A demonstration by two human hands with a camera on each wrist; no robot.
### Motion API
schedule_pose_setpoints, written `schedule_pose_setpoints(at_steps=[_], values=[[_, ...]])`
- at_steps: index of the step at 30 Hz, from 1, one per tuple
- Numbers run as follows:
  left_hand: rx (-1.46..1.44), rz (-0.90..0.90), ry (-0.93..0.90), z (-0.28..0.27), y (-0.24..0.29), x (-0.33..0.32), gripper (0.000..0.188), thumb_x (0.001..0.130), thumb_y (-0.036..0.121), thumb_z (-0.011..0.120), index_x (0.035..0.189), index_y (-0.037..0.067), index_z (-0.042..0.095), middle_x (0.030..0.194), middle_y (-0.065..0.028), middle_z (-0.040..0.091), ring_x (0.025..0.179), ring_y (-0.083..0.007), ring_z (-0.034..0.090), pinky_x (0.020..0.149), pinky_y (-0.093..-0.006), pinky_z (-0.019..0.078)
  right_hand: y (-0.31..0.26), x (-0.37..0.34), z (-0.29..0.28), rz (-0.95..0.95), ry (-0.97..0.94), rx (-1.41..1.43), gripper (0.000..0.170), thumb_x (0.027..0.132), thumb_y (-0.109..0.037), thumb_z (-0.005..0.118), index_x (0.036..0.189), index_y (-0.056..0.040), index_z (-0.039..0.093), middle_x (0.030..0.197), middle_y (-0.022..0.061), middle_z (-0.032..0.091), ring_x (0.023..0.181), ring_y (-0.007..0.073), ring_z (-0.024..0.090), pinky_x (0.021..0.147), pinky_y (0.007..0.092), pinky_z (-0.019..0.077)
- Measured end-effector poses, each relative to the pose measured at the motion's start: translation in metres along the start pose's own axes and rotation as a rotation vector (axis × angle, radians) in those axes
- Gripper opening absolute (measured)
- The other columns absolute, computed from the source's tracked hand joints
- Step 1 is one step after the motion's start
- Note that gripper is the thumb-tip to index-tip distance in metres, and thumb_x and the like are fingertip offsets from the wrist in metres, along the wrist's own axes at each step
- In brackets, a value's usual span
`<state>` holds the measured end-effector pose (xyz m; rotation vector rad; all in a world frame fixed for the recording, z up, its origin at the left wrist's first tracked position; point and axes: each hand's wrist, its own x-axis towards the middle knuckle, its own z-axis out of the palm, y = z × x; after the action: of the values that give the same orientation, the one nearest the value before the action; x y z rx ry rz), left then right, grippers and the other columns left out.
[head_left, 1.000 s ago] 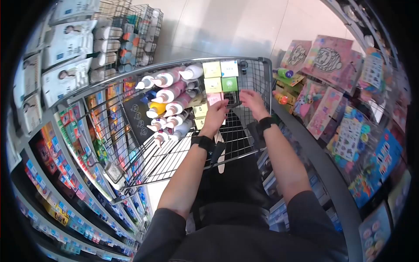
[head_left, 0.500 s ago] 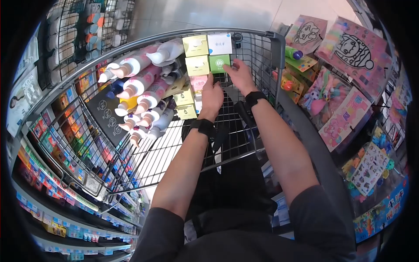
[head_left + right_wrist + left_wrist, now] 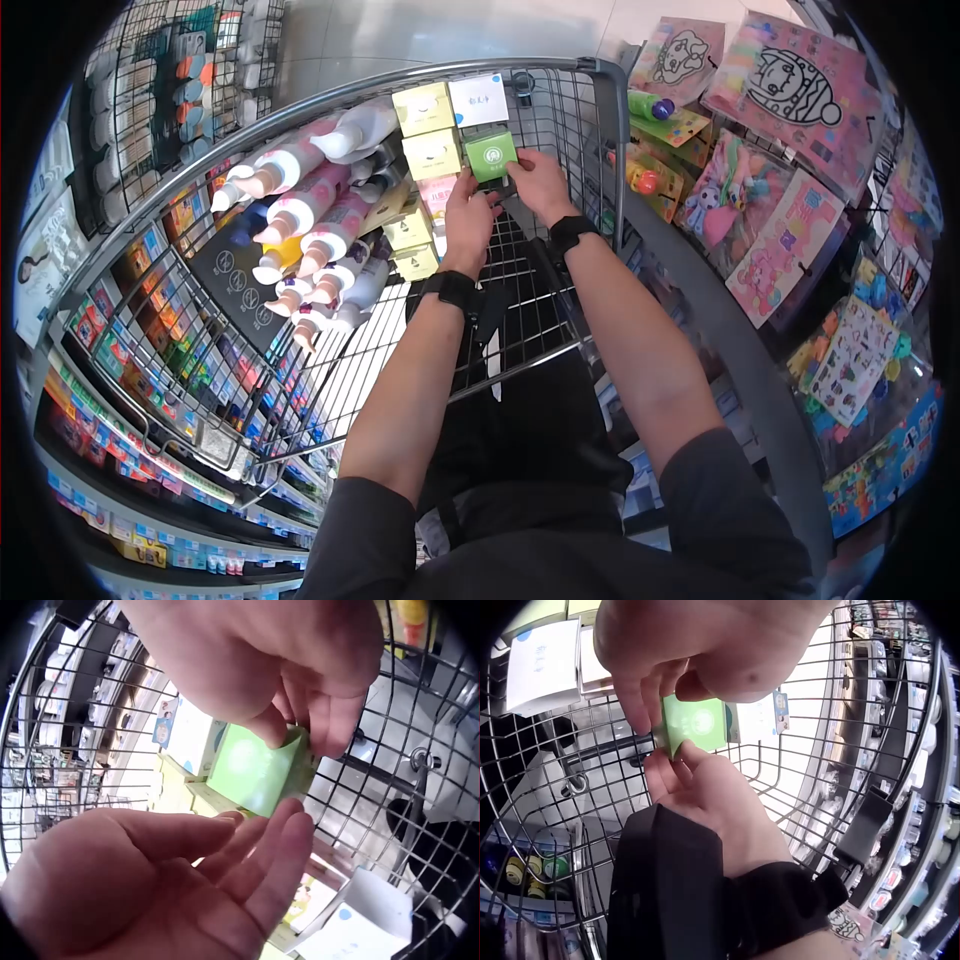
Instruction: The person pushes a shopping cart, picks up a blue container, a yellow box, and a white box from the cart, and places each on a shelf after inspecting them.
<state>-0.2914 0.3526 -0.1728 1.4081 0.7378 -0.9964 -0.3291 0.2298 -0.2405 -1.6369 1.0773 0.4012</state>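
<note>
In the head view, a small green box (image 3: 491, 156) sits at the near end of a group of cartons in the wire shopping cart (image 3: 610, 130). My right hand (image 3: 540, 185) pinches its right edge, with the thumb on the top face in the right wrist view. My left hand (image 3: 470, 228) is at the box's near left corner, its fingers extended and curled round nothing. Behind the green box stands a white box (image 3: 478, 99). Yellow boxes (image 3: 430, 152) line its left side, and a pink box (image 3: 436, 192) is partly hidden by my left hand.
Several pump-top bottles (image 3: 298, 215) lie in the cart's left part beside a black panel (image 3: 230, 275) with white symbols. Stocked shelves (image 3: 150, 500) run along the left. Hanging craft packs (image 3: 790, 245) crowd close to the cart's right side.
Both hands have moved forward to the green box, and my right hand has taken hold of its edge. The box now sits slightly nearer to me relative to the white one.
</note>
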Motion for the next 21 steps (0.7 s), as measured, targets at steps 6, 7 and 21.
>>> schedule_pose_setpoints(at_steps=[6, 7, 21], values=[[0.083, -0.069, -0.086, -0.023, 0.009, -0.028, 0.046, 0.091, 0.005, 0.040, 0.136, 0.001, 0.050, 0.111, -0.0084, 0.058, 0.092, -0.0162, 0.057, 0.078, -0.0309, 0.0529, -0.004, -0.034, -0.006, 0.020, -0.013, 0.033, 0.035, 0.084, -0.018, 0.068, 0.113, 0.0023, 0.068, 0.100, 0.0147, 0.072, 0.092, 0.0238, 0.068, 0.082, 0.0322, 0.0517], [0.082, -0.077, -0.128, -0.031, 0.013, -0.035, 0.047, 0.091, 0.004, 0.040, 0.136, -0.001, 0.050, 0.114, -0.0092, 0.058, 0.092, -0.0168, 0.057, 0.078, -0.0316, 0.0532, -0.008, -0.048, -0.009, 0.034, 0.004, -0.016, 0.034, 0.087, -0.014, 0.068, 0.114, 0.0055, 0.067, 0.099, 0.0121, 0.072, 0.088, 0.0167, 0.067, 0.078, 0.0274, 0.0507], [0.485, 0.230, -0.337, -0.148, 0.061, -0.240, 0.046, 0.090, 0.001, 0.056, 0.136, 0.003, 0.055, 0.120, -0.0069, 0.061, 0.102, -0.0141, 0.060, 0.085, -0.0282, 0.0508, -0.091, -0.321, 0.005, 0.154, 0.009, 0.991, 0.025, 0.090, -0.017, 0.068, 0.106, -0.0003, 0.059, 0.099, 0.0085, 0.066, 0.091, 0.0169, 0.063, 0.081, 0.0306, 0.0504]])
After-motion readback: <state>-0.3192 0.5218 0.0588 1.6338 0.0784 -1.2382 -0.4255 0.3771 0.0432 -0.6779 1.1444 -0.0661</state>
